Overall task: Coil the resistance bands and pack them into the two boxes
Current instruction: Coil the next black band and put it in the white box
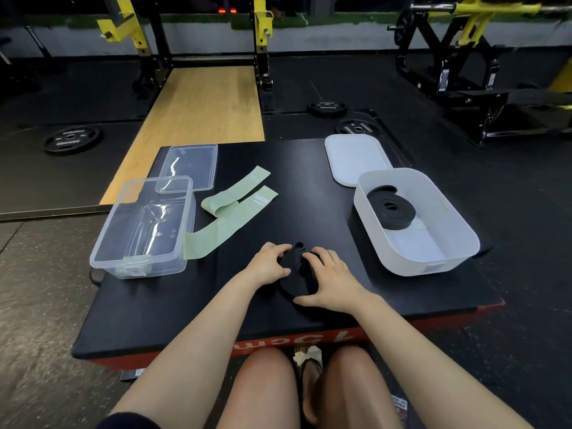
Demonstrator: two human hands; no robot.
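Observation:
A black resistance band (297,281) lies partly coiled on the black platform (185,311) in front of me. My left hand (268,264) grips its left side and my right hand (327,278) curls round its right side. A coiled black band (391,207) rests inside the white box (458,230) at the right. The clear box (145,227) stands at the left. Two light green bands (229,212) lie flat and uncoiled between the clear box and my hands; the longer one touches the clear box's right wall.
A clear lid (190,167) leans behind the clear box and a white lid (356,157) lies behind the white box. Weight plates (71,138) lie on the gym floor, with a rack (263,41) beyond. My knees are below the platform's red front edge.

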